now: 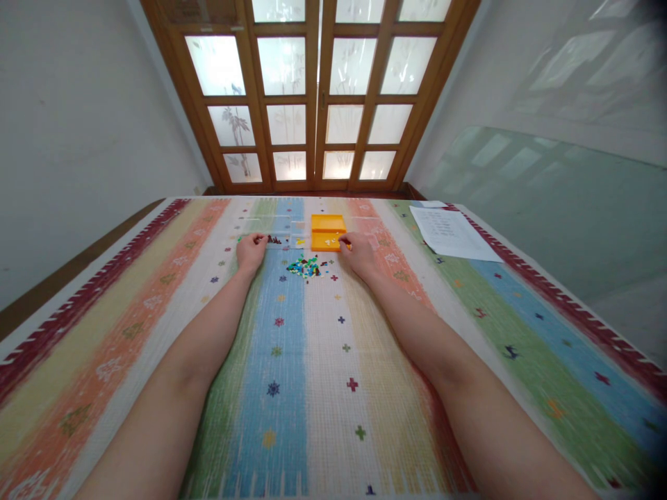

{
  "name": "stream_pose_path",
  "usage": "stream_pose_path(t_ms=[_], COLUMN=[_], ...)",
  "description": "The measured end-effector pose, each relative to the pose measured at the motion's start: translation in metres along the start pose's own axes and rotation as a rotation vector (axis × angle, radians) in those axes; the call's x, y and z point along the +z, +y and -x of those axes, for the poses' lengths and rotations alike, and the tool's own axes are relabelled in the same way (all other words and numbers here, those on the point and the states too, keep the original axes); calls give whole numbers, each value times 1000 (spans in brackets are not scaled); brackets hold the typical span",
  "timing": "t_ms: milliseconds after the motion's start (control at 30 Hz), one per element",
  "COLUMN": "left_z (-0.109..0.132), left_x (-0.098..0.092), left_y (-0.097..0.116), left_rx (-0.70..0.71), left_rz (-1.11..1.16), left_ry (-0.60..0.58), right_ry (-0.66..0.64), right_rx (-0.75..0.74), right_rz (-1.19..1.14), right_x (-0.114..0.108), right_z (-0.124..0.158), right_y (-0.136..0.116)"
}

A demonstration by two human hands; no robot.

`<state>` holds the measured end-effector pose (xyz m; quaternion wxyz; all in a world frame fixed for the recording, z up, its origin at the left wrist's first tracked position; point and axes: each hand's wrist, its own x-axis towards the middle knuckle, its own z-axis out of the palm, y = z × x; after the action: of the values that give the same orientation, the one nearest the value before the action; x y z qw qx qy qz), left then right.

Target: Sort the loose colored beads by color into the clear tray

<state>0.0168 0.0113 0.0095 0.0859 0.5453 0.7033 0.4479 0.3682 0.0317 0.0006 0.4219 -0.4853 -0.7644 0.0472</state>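
Both my arms stretch far out over a striped cloth [313,361]. My left hand [251,250] is curled, its fingertips pinched beside a clear compartment box [271,229] holding small dark pieces. My right hand [358,251] is also curled, fingertips pinched at the front right corner of an orange tray [327,223] with light pieces in it. What either pinch holds is too small to make out. Between the hands lies a small heap of mixed coloured beads [305,267].
A printed white sheet [452,232] lies at the far right of the cloth, with a smaller slip behind it. Wooden glazed doors [313,97] stand beyond the far edge. A glossy wall runs along the right side.
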Motion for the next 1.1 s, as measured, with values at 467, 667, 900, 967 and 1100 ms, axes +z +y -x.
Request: stream_pose_path(t_ms=[467,667,900,967,1100], left_z=[5,12,13,14,17], left_x=[5,2,-1,0,1], left_y=[4,17,21,22,25], left_rx=[222,352,443,445,459], left_rz=[68,180,162,137,88], left_ry=[-253,-694,-849,-833,-800], right_ry=[-15,-14,-22,-21,-24], right_rx=[15,17,19,29,41], right_rz=[-13,-20,-7,-10,-12], right_x=[-1,-1,-4,-5,-6], right_z=[1,0,0,0,0], right_y=[-3,-1,-4,-5,-6])
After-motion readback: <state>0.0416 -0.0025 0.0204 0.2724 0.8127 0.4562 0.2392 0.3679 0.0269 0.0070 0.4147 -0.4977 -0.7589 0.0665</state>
